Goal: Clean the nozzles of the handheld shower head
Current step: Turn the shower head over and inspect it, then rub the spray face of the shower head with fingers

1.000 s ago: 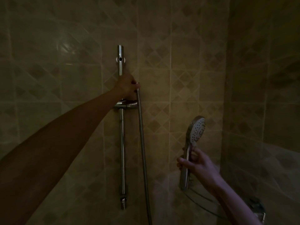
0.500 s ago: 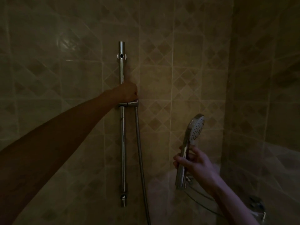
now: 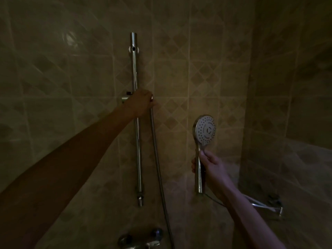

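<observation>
The right hand (image 3: 211, 166) wraps its grip around the chrome handle of the handheld shower head (image 3: 205, 131), held upright off the wall, with the nozzle face turned toward the camera, likely so the nozzles can be inspected and reached. The left hand (image 3: 142, 103) curls its grip over the sliding holder on the wall rail (image 3: 135, 72), beside the hose (image 3: 157, 159), probably steadying or adjusting it.

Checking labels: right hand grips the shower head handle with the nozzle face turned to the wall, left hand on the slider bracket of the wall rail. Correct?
One error: the nozzle face is turned toward the camera, not the wall; the head view shows its holes. The rest holds: the right hand grips the shower head handle, and the left hand is on the slider bracket of the wall rail.
</observation>
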Demonstrator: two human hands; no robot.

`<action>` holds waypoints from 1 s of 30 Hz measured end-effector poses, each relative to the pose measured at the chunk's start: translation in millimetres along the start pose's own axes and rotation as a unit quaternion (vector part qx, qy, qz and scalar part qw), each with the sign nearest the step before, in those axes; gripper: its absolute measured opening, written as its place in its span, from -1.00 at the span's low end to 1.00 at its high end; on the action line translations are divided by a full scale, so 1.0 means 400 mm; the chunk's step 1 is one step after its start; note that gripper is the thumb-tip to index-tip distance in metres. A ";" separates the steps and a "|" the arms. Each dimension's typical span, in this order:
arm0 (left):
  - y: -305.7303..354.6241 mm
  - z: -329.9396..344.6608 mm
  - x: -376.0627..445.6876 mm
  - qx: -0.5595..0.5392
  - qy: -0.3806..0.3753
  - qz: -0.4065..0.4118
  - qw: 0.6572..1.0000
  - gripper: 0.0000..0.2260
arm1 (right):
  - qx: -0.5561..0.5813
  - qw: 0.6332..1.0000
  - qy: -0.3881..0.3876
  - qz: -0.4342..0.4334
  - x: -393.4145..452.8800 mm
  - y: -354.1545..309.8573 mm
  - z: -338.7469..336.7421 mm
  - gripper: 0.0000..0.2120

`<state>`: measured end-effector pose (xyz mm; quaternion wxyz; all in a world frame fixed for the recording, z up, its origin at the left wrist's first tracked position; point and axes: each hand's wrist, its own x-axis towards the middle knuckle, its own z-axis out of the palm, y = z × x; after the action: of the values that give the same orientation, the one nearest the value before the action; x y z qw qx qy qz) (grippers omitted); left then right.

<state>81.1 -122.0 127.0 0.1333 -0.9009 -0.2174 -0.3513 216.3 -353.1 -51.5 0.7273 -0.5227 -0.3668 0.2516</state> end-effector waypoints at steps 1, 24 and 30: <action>0.005 0.014 -0.013 -0.006 0.023 0.003 1.000 -0.75 | 0.008 1.000 0.000 0.002 -0.005 -0.003 -0.001 -0.73; 0.480 0.306 -0.764 -0.664 -0.199 -0.272 0.667 -0.61 | -0.003 0.995 -0.025 0.095 -0.267 0.157 -0.039 -0.76; 0.512 0.332 -0.874 -0.681 -0.177 -0.348 0.619 -0.63 | -0.047 0.992 -0.036 0.109 -0.342 0.218 -0.052 -0.73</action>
<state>26.6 -352.3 -227.5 -0.6921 -0.6350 -0.2326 -0.2524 151.8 -439.1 -174.5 0.6566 -0.5838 -0.3445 0.3308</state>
